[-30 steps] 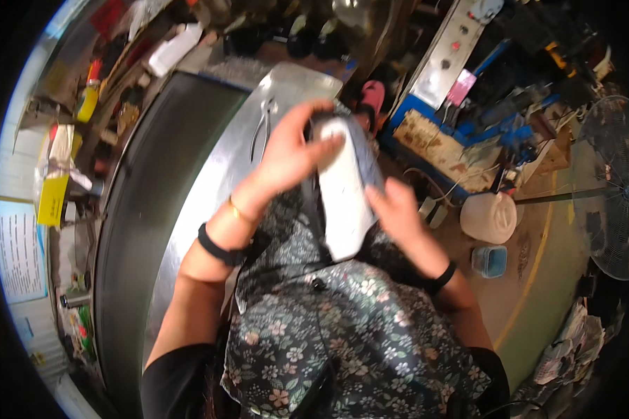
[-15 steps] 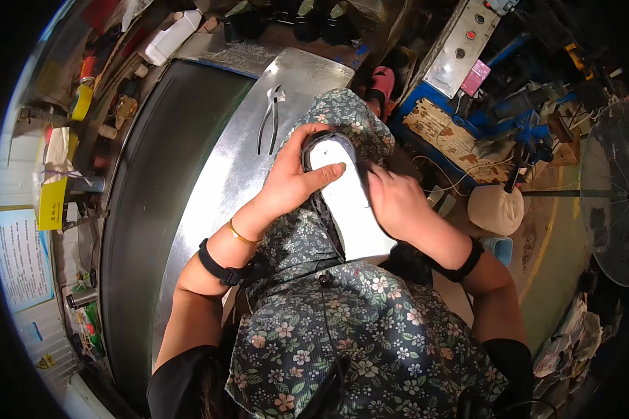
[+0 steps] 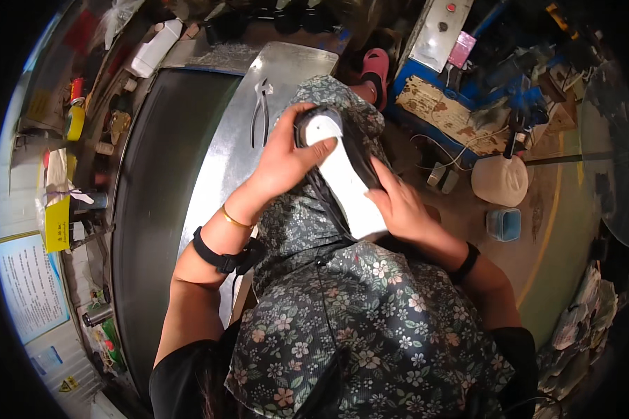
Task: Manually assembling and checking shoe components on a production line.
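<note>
"Across our lap, what lies nearest?"

"We see a black cloth apron with a pale floral print (image 3: pixel 328 307). Just above it we hold a long, shoe-shaped piece with a flat white face (image 3: pixel 346 185) and dark, pliable-looking material (image 3: pixel 357 155) along its sides. It lies aslant, its rounded end away from us."

"How do our fingers stand?"

"Our left hand (image 3: pixel 283 159) clasps the rounded end: thumb pressed on the white face, fingers wrapped over the dark edge. Our right hand (image 3: pixel 409 213) has thumb and forefinger spread, the thumb on the white face and the forefinger along the dark side; whether its hidden fingers press underneath, we cannot tell."

"What has just changed?"

"Half a second ago our right fingers were curled together at the edge; now they reach along it. The left clasp has stayed, so we judge this a shift of grip, with the piece still being worked in hand."

"And farther off?"

"Beyond the left hand, dark-handled metal pliers (image 3: pixel 261 117) lie untouched on a shiny metal sheet (image 3: pixel 223 153), beside a broad black belt (image 3: pixel 164 167). To the right, well apart, stands a translucent white plastic jug (image 3: pixel 500 180)."
</note>
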`<control>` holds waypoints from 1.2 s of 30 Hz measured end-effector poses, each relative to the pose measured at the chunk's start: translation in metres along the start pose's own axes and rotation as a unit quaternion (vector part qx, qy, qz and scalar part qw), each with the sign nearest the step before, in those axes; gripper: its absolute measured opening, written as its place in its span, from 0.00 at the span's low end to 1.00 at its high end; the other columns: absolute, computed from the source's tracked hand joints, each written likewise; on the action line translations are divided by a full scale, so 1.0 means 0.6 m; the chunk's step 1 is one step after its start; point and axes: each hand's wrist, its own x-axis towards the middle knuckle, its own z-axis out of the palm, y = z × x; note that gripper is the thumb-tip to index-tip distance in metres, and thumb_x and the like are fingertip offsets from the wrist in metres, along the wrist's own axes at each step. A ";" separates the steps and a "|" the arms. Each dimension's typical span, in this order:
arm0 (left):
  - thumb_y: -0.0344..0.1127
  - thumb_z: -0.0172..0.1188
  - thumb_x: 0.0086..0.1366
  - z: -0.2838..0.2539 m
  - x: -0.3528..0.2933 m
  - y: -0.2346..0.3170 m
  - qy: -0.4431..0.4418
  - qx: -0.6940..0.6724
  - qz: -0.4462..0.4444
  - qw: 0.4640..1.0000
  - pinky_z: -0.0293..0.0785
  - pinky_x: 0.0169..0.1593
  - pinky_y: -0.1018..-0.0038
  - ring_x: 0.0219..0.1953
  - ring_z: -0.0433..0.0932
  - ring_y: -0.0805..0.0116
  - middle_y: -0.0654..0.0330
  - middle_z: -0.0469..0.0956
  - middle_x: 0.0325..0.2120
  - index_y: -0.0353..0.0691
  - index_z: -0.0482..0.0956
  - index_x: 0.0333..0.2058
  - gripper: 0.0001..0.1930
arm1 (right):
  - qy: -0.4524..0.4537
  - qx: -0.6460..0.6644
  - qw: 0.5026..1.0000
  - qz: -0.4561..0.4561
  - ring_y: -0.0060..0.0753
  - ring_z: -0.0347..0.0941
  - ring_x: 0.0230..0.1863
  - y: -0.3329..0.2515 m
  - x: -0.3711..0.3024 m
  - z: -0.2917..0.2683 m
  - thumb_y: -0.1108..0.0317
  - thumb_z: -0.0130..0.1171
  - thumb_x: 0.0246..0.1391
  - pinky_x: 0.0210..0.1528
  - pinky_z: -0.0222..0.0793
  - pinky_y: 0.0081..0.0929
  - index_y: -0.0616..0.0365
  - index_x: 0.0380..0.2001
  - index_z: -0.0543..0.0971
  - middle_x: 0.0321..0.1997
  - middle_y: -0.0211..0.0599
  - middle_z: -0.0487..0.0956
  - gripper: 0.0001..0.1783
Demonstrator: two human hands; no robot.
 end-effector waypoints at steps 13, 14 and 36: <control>0.42 0.45 0.70 0.001 0.000 0.023 0.273 0.593 0.097 0.751 0.70 0.23 0.49 0.17 0.75 0.41 0.45 0.77 0.17 0.32 0.74 0.37 0.17 | 0.114 0.136 0.979 -0.100 0.50 0.63 0.65 -0.081 0.110 0.079 0.58 0.48 0.68 0.64 0.58 0.35 0.76 0.68 0.41 0.64 0.68 0.62 0.42; 0.41 0.45 0.73 -0.003 0.000 0.060 0.137 0.578 -0.074 0.801 0.78 0.38 0.59 0.36 0.83 0.46 0.38 0.81 0.35 0.26 0.69 0.53 0.22 | 0.095 0.181 0.976 -0.073 0.48 0.63 0.65 -0.079 0.107 0.078 0.58 0.48 0.68 0.64 0.59 0.34 0.75 0.68 0.42 0.65 0.66 0.62 0.41; 0.59 0.42 0.73 -0.032 0.107 0.054 0.088 -0.349 0.031 0.932 0.73 0.58 0.67 0.51 0.78 0.63 0.56 0.79 0.51 0.38 0.74 0.56 0.30 | 0.163 0.104 0.939 -0.284 0.45 0.64 0.65 -0.044 0.150 0.017 0.63 0.53 0.66 0.65 0.58 0.34 0.75 0.67 0.49 0.64 0.60 0.65 0.38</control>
